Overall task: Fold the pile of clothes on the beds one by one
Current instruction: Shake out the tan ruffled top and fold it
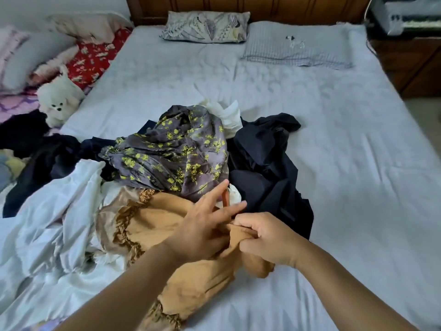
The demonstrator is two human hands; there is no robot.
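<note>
A tan garment with a dark ruffled trim point(152, 225) lies crumpled at the near side of the bed. My right hand point(267, 240) grips a bunched fold of it. My left hand point(202, 225) lies over the same cloth with its fingers spread and straight, pointing toward the pile. Behind them sits the pile: a grey garment with yellow flowers point(176, 151), a black garment point(265, 163), a white piece point(226, 115) and a white sheet-like garment point(55, 206) to the left.
The pale blue bed sheet point(334, 163) stretches bare to the right and far side. Two pillows point(205, 26) lie at the headboard. A white plush dog point(59, 99) and more bedding sit left; a wooden nightstand point(410, 58) stands at the right.
</note>
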